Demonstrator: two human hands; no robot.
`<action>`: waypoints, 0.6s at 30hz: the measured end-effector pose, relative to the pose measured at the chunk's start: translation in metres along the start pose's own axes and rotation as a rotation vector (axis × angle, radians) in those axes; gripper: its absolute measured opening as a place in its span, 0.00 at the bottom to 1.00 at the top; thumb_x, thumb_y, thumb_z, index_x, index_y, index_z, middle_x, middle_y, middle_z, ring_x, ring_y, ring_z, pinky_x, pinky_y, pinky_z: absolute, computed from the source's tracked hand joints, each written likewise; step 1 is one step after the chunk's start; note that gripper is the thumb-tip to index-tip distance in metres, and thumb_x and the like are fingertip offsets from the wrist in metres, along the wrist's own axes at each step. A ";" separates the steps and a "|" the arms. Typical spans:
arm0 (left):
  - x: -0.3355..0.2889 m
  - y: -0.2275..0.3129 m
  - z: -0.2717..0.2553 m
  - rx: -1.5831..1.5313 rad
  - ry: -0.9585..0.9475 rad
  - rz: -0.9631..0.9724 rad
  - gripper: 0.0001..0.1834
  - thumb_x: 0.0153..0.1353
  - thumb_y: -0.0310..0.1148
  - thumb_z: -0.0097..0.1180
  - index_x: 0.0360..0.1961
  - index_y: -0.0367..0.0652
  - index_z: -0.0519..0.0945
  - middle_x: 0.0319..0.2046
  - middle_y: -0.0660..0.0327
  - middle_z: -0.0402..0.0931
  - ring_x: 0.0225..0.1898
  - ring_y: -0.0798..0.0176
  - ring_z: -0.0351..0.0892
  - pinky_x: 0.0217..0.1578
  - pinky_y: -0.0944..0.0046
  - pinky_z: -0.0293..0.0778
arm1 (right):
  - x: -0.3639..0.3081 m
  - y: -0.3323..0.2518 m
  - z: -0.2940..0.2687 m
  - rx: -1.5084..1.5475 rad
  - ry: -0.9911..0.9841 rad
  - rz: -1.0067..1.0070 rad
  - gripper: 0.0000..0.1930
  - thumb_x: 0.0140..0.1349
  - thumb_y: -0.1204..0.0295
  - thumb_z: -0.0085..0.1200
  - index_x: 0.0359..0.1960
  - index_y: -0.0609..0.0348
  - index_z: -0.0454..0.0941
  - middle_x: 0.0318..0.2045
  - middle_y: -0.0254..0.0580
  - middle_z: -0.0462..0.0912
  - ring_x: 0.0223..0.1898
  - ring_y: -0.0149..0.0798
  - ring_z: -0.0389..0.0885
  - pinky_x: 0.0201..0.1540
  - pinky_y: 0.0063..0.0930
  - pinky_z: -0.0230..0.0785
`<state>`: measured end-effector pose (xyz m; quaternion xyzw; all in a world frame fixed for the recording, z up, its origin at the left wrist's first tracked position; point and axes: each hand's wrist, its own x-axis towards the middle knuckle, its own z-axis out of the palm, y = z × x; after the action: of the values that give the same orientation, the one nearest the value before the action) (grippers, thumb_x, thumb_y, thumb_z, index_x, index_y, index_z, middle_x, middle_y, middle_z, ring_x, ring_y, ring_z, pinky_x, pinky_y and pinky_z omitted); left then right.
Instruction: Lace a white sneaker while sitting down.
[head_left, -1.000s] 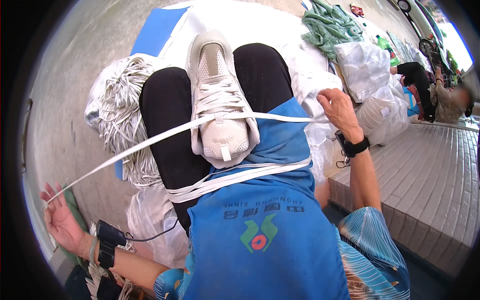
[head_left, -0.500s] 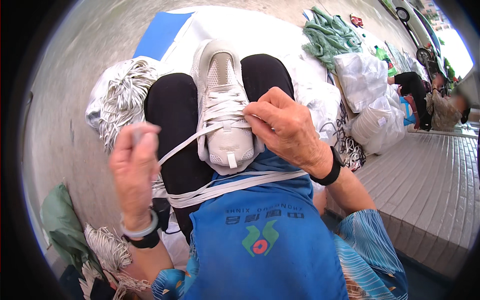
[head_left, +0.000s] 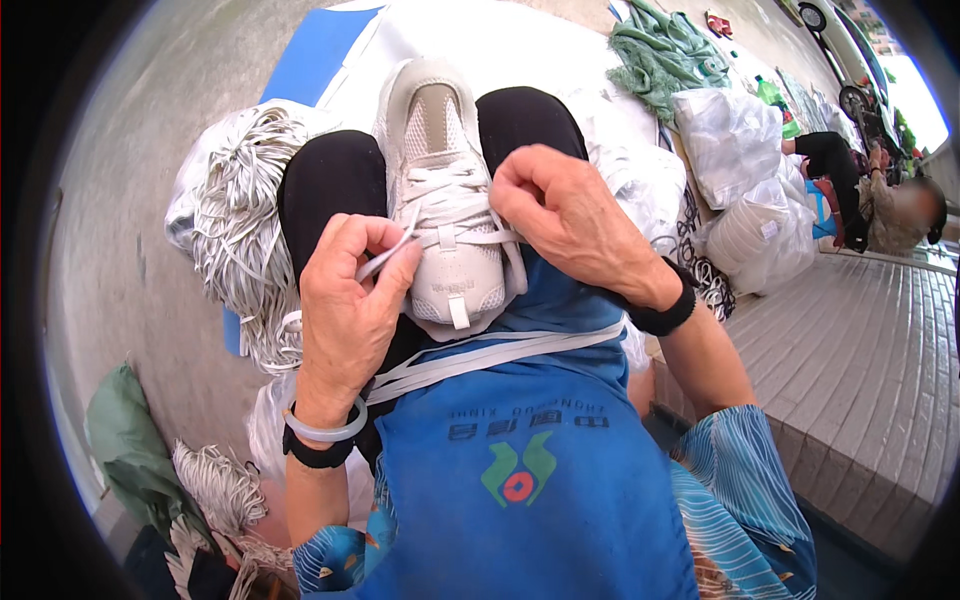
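A pale grey-white sneaker (head_left: 455,275) rests between my knees, its heel toward me and its toe pointing away. White shoelace (head_left: 445,195) crisscrosses over its tongue. At the shoe's left side, my left hand (head_left: 350,300) is closed, pinching a strand of lace between thumb and forefinger. My right hand (head_left: 570,225) is curled at the right edge of the lacing, where another strand runs to its thumb; its fingertips are partly hidden. Several loose white laces (head_left: 490,352) lie across my lap over a blue apron (head_left: 530,430).
A large bundle of white laces (head_left: 245,220) hangs by my left knee. More laces (head_left: 215,485) and a green bag (head_left: 130,430) lie lower left. White plastic bags (head_left: 725,145) and green netting (head_left: 665,55) are on the right. Another person (head_left: 890,210) sits at the far right.
My left hand has come in from the left to the shoe's edge, with the lace in its fingers. My right hand has shifted slightly up and right.
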<state>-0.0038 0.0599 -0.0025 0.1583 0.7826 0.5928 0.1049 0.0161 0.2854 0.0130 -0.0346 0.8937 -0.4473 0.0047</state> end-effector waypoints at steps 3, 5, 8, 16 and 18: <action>0.001 -0.002 -0.001 0.074 -0.016 -0.025 0.07 0.60 0.25 0.62 0.35 0.34 0.77 0.31 0.63 0.69 0.30 0.73 0.71 0.31 0.73 0.70 | 0.000 0.000 0.004 -0.229 0.266 -0.113 0.06 0.62 0.74 0.53 0.32 0.65 0.77 0.25 0.40 0.74 0.25 0.29 0.71 0.28 0.25 0.65; 0.001 -0.004 -0.001 0.019 0.002 -0.005 0.07 0.61 0.26 0.62 0.35 0.34 0.77 0.32 0.64 0.69 0.31 0.73 0.71 0.33 0.74 0.70 | -0.011 -0.003 -0.001 -0.082 0.273 -0.093 0.04 0.60 0.75 0.56 0.31 0.64 0.78 0.24 0.38 0.74 0.25 0.29 0.72 0.28 0.24 0.65; -0.001 -0.004 -0.001 -0.046 -0.001 -0.053 0.07 0.62 0.27 0.61 0.34 0.34 0.76 0.32 0.65 0.70 0.31 0.75 0.70 0.32 0.75 0.69 | -0.027 -0.007 -0.002 -0.028 0.169 -0.226 0.01 0.55 0.79 0.60 0.28 0.62 0.81 0.24 0.37 0.74 0.23 0.29 0.73 0.25 0.23 0.65; -0.004 0.005 -0.007 -0.163 0.005 -0.215 0.09 0.67 0.33 0.57 0.33 0.38 0.76 0.21 0.75 0.65 0.25 0.80 0.59 0.25 0.78 0.58 | -0.027 -0.014 0.017 -0.376 0.262 -0.361 0.05 0.52 0.78 0.62 0.31 0.59 0.82 0.25 0.37 0.74 0.24 0.38 0.77 0.25 0.28 0.70; -0.005 0.004 -0.007 -0.178 0.025 -0.208 0.09 0.66 0.33 0.59 0.33 0.38 0.76 0.24 0.74 0.68 0.26 0.81 0.60 0.26 0.78 0.59 | -0.028 -0.021 0.014 -0.547 0.182 -0.309 0.05 0.53 0.76 0.61 0.32 0.58 0.79 0.27 0.37 0.72 0.24 0.40 0.77 0.23 0.30 0.70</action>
<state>-0.0013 0.0528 0.0033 0.0589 0.7402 0.6480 0.1695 0.0453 0.2635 0.0206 -0.1295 0.9616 -0.1874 -0.1528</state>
